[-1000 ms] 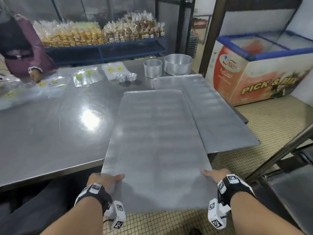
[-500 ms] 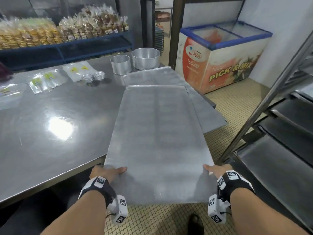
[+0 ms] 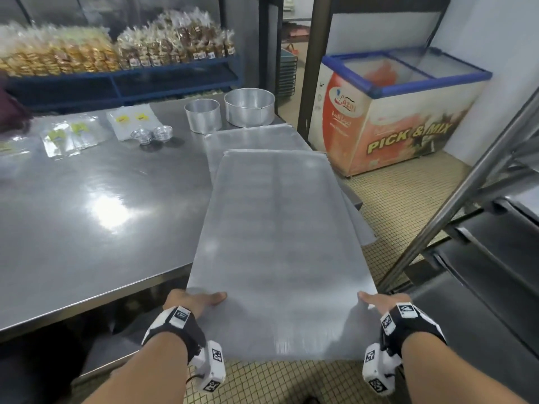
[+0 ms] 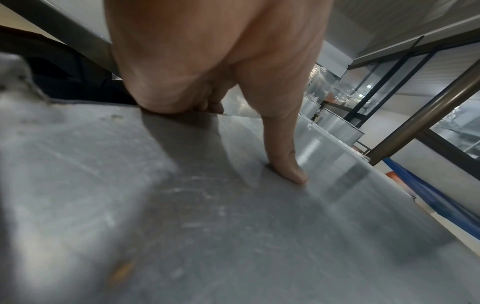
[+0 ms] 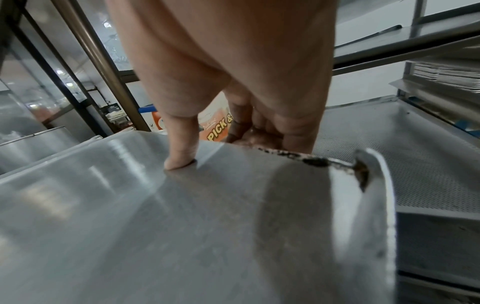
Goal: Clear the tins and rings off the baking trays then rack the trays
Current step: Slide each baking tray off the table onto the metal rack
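The person holds one baking tray (image 3: 280, 243) clear of the steel table (image 3: 87, 214), its long axis running toward 12 o'clock and its far end hanging over a second tray (image 3: 253, 138) that lies on the table's corner. The left hand (image 3: 194, 301) pinches the near left corner, thumb flat on top; the left wrist view shows that thumb (image 4: 285, 160) pressed to the sheet while the other fingers curl under the edge. The right hand (image 3: 379, 300) does the same at the near right corner, thumb (image 5: 182, 152) on top and fingers wrapped beneath a rim crusted with dark baked-on residue.

The tray looks like thin sheet metal, stiff and probably light for its area, though held only at one short end it is likely to pull downward at the far end (a long lever, so the thumbs do real work). Its smooth face offers little friction; the rolled rim is the safer purchase, and hands set wide at the corners should keep it from twisting.

Two round tins (image 3: 227, 113) stand at 12 o'clock on the table, off the trays. The rack (image 3: 466, 199) waits at 3 o'clock, shelves already holding perforated trays.
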`<state>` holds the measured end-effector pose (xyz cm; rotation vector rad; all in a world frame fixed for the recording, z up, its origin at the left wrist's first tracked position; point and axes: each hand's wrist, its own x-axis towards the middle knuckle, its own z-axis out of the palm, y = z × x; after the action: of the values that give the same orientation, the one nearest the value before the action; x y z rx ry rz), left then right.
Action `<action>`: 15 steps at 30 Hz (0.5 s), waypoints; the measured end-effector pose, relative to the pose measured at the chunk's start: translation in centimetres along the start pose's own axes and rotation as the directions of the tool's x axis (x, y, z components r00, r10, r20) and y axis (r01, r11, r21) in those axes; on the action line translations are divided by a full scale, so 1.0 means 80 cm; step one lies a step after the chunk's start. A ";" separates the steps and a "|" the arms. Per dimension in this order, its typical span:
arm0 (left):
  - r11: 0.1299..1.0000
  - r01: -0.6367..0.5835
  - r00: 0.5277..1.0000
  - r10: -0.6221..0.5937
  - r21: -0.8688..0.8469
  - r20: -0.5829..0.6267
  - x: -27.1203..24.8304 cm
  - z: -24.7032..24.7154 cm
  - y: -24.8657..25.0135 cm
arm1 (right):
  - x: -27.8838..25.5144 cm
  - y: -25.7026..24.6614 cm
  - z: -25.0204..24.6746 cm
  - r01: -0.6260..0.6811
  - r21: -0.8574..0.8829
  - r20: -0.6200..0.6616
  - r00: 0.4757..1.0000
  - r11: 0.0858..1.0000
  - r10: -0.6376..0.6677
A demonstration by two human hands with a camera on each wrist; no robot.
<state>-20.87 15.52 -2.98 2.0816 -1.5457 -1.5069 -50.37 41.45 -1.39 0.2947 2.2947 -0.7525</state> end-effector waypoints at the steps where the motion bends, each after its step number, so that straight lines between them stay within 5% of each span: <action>1: 1.000 0.007 1.000 -0.007 -0.016 -0.003 -0.005 0.009 0.005 | 0.007 -0.007 -0.008 0.005 0.007 0.006 1.000 1.000 -0.005; 15: 0.982 0.086 0.994 -0.096 -0.166 -0.052 -0.056 0.091 0.057 | 0.181 -0.075 -0.036 0.124 0.011 0.110 0.986 0.992 -0.125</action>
<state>-29.24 19.98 -0.99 2.1089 -1.2757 -1.5292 -64.99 38.33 -6.93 0.1087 2.2223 -0.8153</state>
